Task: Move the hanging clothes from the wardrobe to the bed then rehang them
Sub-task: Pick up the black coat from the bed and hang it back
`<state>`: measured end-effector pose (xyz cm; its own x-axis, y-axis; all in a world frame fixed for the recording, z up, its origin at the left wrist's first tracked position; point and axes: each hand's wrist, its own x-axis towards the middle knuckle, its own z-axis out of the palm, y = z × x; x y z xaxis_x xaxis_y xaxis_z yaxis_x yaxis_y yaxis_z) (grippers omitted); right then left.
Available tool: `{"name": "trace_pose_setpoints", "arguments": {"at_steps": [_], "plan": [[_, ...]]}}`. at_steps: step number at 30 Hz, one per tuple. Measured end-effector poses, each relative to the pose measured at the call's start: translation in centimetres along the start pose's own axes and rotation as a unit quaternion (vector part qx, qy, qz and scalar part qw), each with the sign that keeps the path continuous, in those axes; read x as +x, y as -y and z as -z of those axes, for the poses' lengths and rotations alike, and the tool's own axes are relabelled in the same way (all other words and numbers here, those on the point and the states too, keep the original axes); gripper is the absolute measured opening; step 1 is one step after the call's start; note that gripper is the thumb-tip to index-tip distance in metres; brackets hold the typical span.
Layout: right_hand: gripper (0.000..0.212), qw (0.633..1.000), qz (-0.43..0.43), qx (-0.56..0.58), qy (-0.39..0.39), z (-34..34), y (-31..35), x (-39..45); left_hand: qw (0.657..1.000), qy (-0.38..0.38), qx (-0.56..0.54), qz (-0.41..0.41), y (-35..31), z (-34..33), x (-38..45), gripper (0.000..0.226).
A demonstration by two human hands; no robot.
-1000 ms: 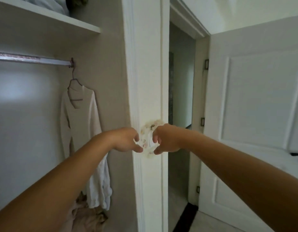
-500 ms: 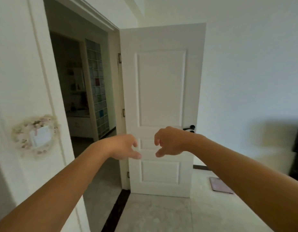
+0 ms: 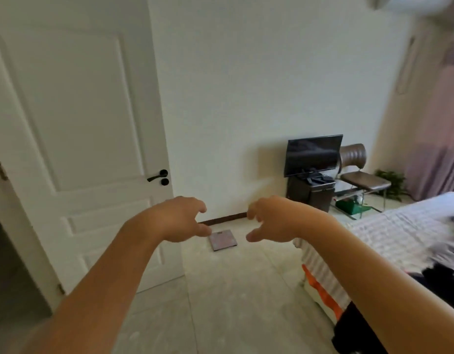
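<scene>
Both arms reach forward at chest height. My left hand (image 3: 178,219) and my right hand (image 3: 270,219) hang side by side with loosely curled fingers and hold nothing. The bed (image 3: 399,233) with a pale checked cover fills the right edge. Dark clothing (image 3: 440,282) lies on it behind my right forearm, and more dark cloth (image 3: 348,325) hangs over its near side. The wardrobe is out of view.
A white door (image 3: 75,139) with a black handle stands open at left. A pink bathroom scale (image 3: 223,240) lies on the tiled floor by the wall. A small TV on a dark cabinet (image 3: 311,172), a brown chair (image 3: 358,175) and a curtain (image 3: 435,149) stand at back right.
The view has swung right, from the wardrobe and its hanging white garment, past the doorway, to the bedroom wall and bed. Both empty hands kept their pose in front of me.
</scene>
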<state>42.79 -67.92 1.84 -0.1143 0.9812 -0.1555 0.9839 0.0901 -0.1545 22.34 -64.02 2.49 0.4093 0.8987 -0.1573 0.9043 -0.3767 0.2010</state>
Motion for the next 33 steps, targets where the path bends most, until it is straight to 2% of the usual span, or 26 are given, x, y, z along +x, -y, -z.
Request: {"name": "trace_pose_setpoints", "arguments": {"at_steps": [5,11,16,21,33], "plan": [[0.067,0.992,-0.109,0.06,0.001,-1.8,-7.0,-1.3,0.994,0.029,0.04,-0.094,-6.8,-4.1,7.6,0.061],[0.057,0.968,-0.232,0.095,-0.01,-3.1,-12.9,-3.6,0.972,0.066,0.022,-0.223,-14.2,-6.5,13.2,0.059],[0.052,0.933,-0.338,0.104,-0.06,-3.3,-16.6,-4.9,0.946,0.092,0.032,-0.31,-18.3,-8.2,17.4,0.051],[0.062,0.907,-0.389,0.138,-0.084,-3.4,-20.2,-6.4,0.926,0.106,0.029,-0.361,-22.8,-10.0,20.9,0.062],[0.053,0.875,-0.453,0.152,-0.077,-3.9,-34.3,-13.2,0.894,0.17,0.004,-0.416,-39.9,-14.8,25.0,0.056]]}}
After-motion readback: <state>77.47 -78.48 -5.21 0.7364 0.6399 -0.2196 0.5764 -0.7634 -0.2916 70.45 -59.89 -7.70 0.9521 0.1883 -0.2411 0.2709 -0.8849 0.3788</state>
